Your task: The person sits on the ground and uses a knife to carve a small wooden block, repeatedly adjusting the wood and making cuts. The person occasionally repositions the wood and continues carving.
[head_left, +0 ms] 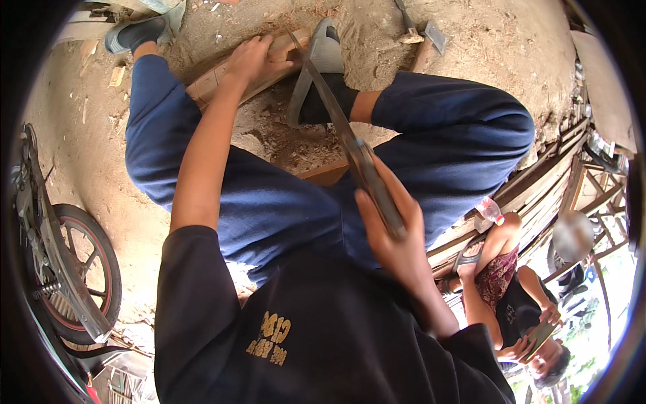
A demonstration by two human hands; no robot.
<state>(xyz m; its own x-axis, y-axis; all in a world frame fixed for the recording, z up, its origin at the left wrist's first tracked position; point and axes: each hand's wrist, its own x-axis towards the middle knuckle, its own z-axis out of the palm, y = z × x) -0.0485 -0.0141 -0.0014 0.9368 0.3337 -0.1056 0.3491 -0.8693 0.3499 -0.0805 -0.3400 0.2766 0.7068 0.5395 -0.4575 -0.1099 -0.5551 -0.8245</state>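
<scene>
My right hand (393, 215) is wrapped round the handle of a long, dark hand saw (336, 121), whose blade points up and away, its tip at the board's upper end. My left hand (252, 60) grips the top of a pale wooden board (208, 84) lying slanted on the ground between my feet. My sandaled right foot (321, 54) is beside the board, under the line of the blade. Wood shavings and dirt lie below the board, with another piece of wood (321, 174) nearer my lap.
A motorbike (70, 269) stands at left. Another person (518, 310) sits at lower right, holding a flat object, beside a plastic bottle (490, 210) and stacked planks (552, 161). A tool with a metal head (434, 37) lies on the dirt ground (471, 47) beyond my right knee.
</scene>
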